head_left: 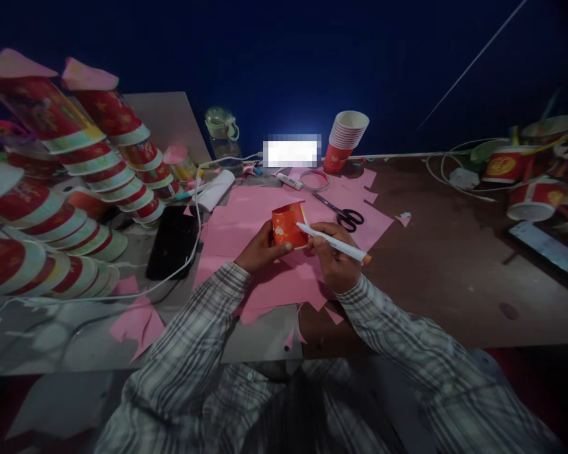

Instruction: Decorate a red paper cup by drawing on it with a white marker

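Note:
A red paper cup (286, 226) with printed figures is held by my left hand (260, 250), the thumb across its lower side. My right hand (337, 258) grips a white marker pen (336, 241) with an orange end, its tip at the cup's right side. Whether the tip touches the cup I cannot tell. Beneath both hands lie pink paper sheets (227, 252). Black-handled scissors (348, 217) rest on the paper to the right. A roll of tape (315, 181) and a white glue stick (289, 182) lie beyond the cup.
Stacked red cups (92, 164), some with pink cone tops, crowd the left. A black phone (173, 243) and a white cable (199, 214) lie there. Behind stand a water bottle (222, 135) and a cup stack (344, 140). Another phone (556, 255) lies at the right.

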The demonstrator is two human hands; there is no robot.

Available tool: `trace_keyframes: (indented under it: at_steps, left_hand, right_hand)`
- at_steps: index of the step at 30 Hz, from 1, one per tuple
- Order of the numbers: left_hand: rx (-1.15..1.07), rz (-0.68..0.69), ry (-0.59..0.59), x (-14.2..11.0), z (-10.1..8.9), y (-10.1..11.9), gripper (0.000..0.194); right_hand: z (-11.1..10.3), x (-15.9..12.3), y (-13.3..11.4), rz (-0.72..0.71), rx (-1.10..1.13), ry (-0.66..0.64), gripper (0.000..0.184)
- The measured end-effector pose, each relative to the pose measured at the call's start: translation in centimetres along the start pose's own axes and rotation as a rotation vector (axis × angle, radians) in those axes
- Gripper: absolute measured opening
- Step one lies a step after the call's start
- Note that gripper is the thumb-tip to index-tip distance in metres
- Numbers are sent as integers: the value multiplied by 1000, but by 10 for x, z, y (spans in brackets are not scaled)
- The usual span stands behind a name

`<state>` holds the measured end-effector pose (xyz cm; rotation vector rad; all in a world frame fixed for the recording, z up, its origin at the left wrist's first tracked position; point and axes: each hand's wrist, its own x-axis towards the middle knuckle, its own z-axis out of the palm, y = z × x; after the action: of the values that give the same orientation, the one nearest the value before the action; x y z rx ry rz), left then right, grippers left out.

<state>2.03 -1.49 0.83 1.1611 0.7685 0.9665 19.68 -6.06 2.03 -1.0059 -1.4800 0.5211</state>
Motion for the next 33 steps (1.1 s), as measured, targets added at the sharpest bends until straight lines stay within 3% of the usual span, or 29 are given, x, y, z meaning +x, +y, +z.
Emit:
trace_keyframes:
  at_steps: [33]
  left_hand:
    - [-32,-9,10,2,-2,-5,80]
  right_hand:
    - [-1,-2,1,12,32,14,24]
